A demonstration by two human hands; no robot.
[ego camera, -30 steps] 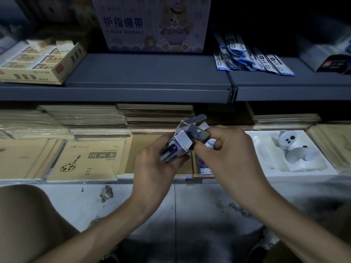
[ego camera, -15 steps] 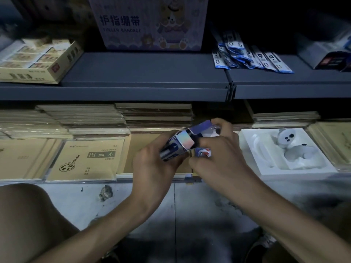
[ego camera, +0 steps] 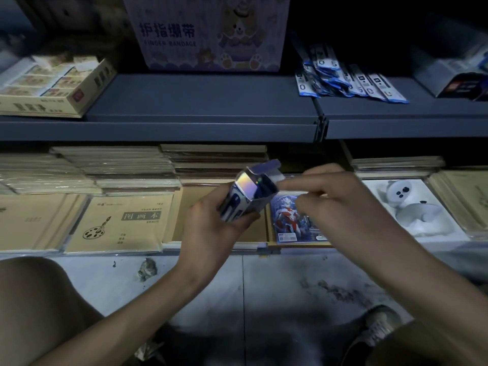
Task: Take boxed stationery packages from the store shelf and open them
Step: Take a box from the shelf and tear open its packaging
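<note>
My left hand (ego camera: 211, 228) grips a small blue-and-white box (ego camera: 247, 199) in front of the lower shelf, tilted with its open end up and to the right. A shiny holographic flap and a blue lid flap stand open on it. My right hand (ego camera: 343, 204) is at that open end with curled fingers, index fingertip and thumb pinching a pale flap of the box. What is inside the box is hidden.
A hero-print card pack (ego camera: 289, 220) lies on the lower shelf under my hands, beside tan sketchbooks (ego camera: 124, 223) and a white toy tray (ego camera: 412, 207). The upper shelf (ego camera: 184, 130) carries an eraser carton (ego camera: 52, 85), a finger bandage box (ego camera: 211, 33) and blue packets (ego camera: 343, 80).
My right hand, which covered the box top half a second ago, has drawn back to the right, and the flaps stand open again. My left hand keeps its grip.
</note>
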